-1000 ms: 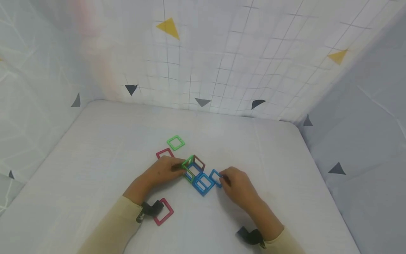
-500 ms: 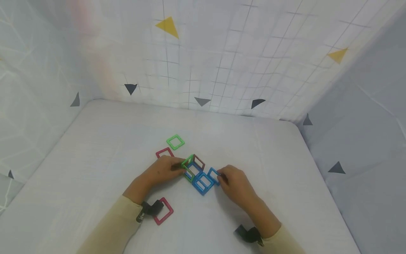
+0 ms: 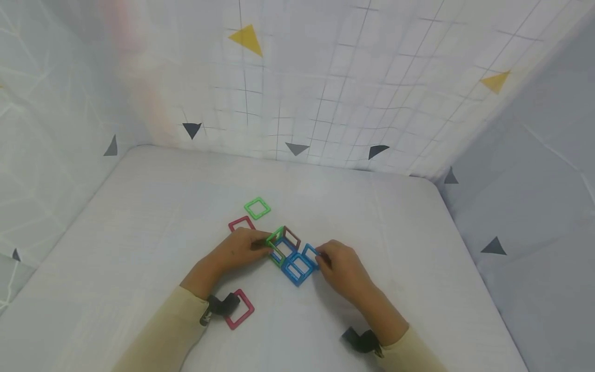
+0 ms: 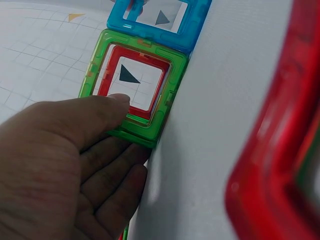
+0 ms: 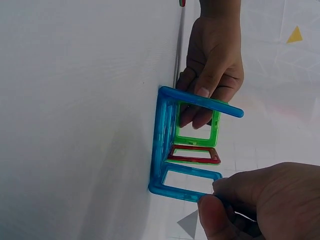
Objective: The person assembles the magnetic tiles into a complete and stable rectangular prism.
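Observation:
A small structure of square magnetic tiles stands on the table, with blue tiles (image 3: 294,279) and an upright red tile (image 5: 195,160). On its left side, my left hand (image 3: 239,250) pinches an upright green magnetic tile (image 4: 169,97), thumb across the frame and fingers behind. My right hand (image 3: 346,268) pinches the outer edge of a blue magnetic tile (image 5: 192,171) between thumb and fingertips. In the right wrist view this tile stands upright, its lower edge against the blue base. Opposite it rises another blue tile (image 5: 202,100). My right hand's other fingers are partly hidden.
Behind my left hand lie a loose green tile (image 3: 250,214) and a red tile (image 3: 238,220), partly covered by the hand. Another red tile (image 3: 247,300) lies by my left wrist, partly under the wrist camera (image 3: 225,306). Patterned cloth walls (image 3: 297,103) border the white table (image 3: 395,232).
My right hand has moved left with the blue tile, from apart to against the structure's right side. My left hand has stayed in place on the green tile.

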Demonstrator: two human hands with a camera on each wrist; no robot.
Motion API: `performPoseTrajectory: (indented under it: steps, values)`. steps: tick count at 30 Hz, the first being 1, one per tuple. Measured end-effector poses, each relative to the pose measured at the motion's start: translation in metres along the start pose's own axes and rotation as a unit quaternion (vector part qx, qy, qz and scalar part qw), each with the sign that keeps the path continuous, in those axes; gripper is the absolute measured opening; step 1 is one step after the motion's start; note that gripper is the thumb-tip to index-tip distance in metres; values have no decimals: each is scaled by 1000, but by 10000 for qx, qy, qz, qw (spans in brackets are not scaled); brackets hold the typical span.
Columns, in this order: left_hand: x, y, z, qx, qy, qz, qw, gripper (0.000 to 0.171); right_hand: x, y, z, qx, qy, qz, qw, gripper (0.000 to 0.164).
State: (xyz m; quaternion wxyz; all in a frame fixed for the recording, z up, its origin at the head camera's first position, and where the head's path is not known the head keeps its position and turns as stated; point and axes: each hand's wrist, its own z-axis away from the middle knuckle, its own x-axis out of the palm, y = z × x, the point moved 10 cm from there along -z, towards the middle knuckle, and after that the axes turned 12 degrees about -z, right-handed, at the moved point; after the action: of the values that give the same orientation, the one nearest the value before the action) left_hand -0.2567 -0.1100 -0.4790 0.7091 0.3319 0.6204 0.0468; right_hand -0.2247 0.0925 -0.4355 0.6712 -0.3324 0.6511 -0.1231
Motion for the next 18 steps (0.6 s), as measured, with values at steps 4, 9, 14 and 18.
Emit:
performPoseTrajectory:
  steps: [4,9,14,18]
  values:
    - [0,0,-1,19,20,-58,10000,39,1,1,-1,24,-25,39,10000,18]
    - [0,0,-1,32,19,-60,10000,39,1,-2,-2,23,-30,44,10000,19]
    - [0,0,-1,-10,-3,-56,10000,39,0,-5,-3,-23,-47,-28,10000,19]
    - [0,0,-1,-9,-9,-84,10000,39,2,-4,-4,-34,-69,-54,10000,19]
